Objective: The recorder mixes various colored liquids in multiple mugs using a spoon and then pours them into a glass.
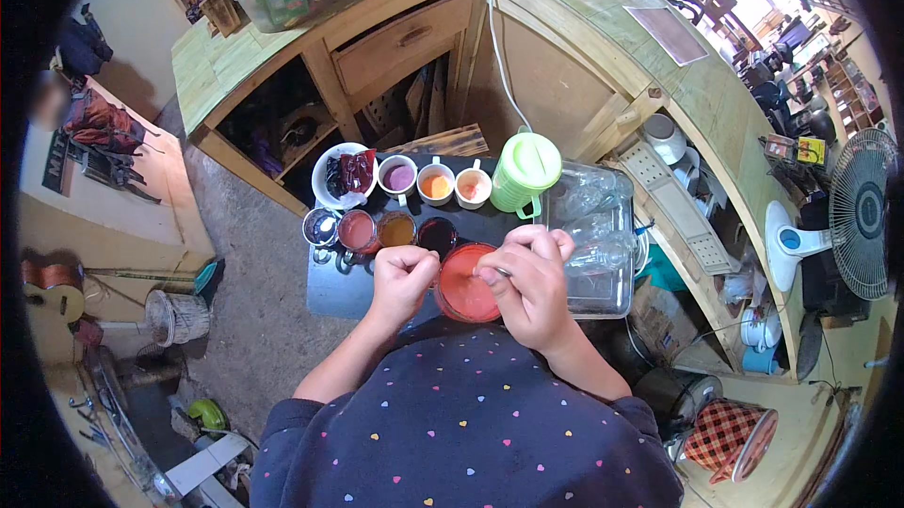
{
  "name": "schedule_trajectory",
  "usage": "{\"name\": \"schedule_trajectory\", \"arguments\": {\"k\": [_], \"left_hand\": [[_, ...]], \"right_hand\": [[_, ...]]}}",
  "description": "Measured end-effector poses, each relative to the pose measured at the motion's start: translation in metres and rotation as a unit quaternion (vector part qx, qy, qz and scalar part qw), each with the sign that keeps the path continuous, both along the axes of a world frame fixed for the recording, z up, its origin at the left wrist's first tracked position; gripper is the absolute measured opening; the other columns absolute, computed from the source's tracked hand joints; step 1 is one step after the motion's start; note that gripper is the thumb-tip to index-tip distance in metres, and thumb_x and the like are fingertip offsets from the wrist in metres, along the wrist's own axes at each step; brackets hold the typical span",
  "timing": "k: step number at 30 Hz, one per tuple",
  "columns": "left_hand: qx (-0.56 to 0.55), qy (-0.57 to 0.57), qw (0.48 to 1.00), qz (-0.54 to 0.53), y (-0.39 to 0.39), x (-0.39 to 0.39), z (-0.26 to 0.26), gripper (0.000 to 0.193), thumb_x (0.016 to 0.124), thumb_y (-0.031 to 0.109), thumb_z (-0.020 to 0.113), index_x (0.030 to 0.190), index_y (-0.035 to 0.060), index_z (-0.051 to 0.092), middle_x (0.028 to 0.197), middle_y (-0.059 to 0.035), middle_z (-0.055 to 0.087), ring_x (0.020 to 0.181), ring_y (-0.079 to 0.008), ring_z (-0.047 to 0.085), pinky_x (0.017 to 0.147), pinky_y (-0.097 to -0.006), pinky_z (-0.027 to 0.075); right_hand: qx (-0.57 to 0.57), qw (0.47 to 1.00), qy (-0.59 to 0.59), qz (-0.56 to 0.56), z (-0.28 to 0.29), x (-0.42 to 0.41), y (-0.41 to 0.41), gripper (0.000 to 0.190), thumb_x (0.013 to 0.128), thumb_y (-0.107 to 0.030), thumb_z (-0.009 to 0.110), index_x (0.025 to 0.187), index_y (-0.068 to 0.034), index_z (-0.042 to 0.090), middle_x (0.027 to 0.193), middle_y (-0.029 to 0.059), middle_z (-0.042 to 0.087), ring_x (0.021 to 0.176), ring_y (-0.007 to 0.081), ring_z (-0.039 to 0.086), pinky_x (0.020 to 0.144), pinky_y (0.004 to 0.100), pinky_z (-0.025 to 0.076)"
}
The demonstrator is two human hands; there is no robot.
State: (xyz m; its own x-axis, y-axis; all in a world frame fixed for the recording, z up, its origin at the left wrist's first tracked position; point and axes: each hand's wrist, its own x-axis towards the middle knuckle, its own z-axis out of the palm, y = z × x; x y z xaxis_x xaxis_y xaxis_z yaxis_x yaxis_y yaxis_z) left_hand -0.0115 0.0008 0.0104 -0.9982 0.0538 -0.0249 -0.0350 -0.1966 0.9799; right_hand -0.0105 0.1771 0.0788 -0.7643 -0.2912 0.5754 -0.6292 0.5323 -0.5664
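Right in front of me on a small dark table (335, 292) stands a clear bowl of red-orange liquid (466, 289). My right hand (530, 289) pinches a thin metal utensil (503, 272) over the bowl; its lower end is hard to make out. My left hand (404, 282) is curled into a fist against the bowl's left side, and whether anything lies inside the fist is hidden. Behind the hands is a row of glasses: dark purple liquid (436, 235), amber liquid (397, 230), pinkish-red liquid (358, 231) and a nearly clear glass (321, 227).
Farther back stand a white bowl of dark packets (330, 187), white mugs with purple (397, 177), orange (436, 183) and pale residue (472, 187), and a green lidded pitcher (526, 172). A clear plastic tray (600, 303) holds glassware at right. A wooden counter (339, 10) curves behind.
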Motion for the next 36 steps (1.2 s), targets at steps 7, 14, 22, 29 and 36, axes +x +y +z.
{"name": "schedule_trajectory", "arguments": {"k": [7,14,22,29,36], "left_hand": [[-0.001,0.012,1.0,0.002,-0.0016,-0.0001,-0.0024,0.027,0.077,-0.002,0.049,0.05,-0.0018,0.048,0.05,0.0011,0.047,0.047,-0.0039,0.04,0.044,-0.0223,0.03],[-0.008,0.004,1.0,0.004,-0.0016,0.0015,-0.0028,0.027,0.076,-0.002,0.049,0.049,-0.0016,0.047,0.05,0.0015,0.046,0.047,-0.0039,0.039,0.044,-0.0224,0.029],[-0.006,0.005,1.0,-0.006,-0.0025,0.0018,-0.0055,0.027,0.077,-0.001,0.049,0.049,-0.0013,0.046,0.049,0.0018,0.046,0.047,-0.0035,0.039,0.044,-0.0225,0.028],[0.006,0.017,1.0,0.008,-0.0002,0.0016,-0.0052,0.029,0.077,-0.001,0.049,0.049,-0.001,0.045,0.049,0.0019,0.046,0.047,-0.0034,0.038,0.044,-0.0225,0.028],[0.001,0.013,1.0,0.004,-0.0033,0.0033,-0.0071,0.03,0.077,-0.001,0.05,0.048,-0.0009,0.045,0.048,0.0018,0.046,0.047,-0.0034,0.039,0.044,-0.0225,0.029]], "right_hand": [[0.046,0.997,-0.048,-0.025,-0.001,0.0013,0.0045,0.012,0.078,-0.021,0.061,0.076,-0.009,0.063,0.071,-0.0012,0.06,0.079,0.017,0.05,0.076,0.0369,0.022],[0.057,0.995,0.01,-0.087,0.0016,0.0023,0.0042,0.011,0.078,-0.021,0.061,0.077,-0.01,0.063,0.072,-0.0016,0.061,0.08,0.0171,0.05,0.076,0.0372,0.022],[0.043,0.998,-0.022,-0.029,0.0024,0.0048,0.0027,0.01,0.077,-0.022,0.062,0.077,-0.012,0.064,0.072,-0.0027,0.061,0.081,0.0177,0.05,0.076,0.0379,0.023],[0.014,0.996,-0.079,0.026,0.0009,0.004,0.006,0.011,0.078,-0.022,0.062,0.075,-0.011,0.064,0.073,-0.0021,0.061,0.08,0.0172,0.05,0.076,0.0367,0.023],[0.085,0.996,-0.028,-0.028,0.0012,0.0023,0.0073,0.011,0.077,-0.023,0.062,0.077,-0.012,0.065,0.07,-0.0029,0.059,0.081,0.0169,0.05,0.076,0.037,0.022]]}}
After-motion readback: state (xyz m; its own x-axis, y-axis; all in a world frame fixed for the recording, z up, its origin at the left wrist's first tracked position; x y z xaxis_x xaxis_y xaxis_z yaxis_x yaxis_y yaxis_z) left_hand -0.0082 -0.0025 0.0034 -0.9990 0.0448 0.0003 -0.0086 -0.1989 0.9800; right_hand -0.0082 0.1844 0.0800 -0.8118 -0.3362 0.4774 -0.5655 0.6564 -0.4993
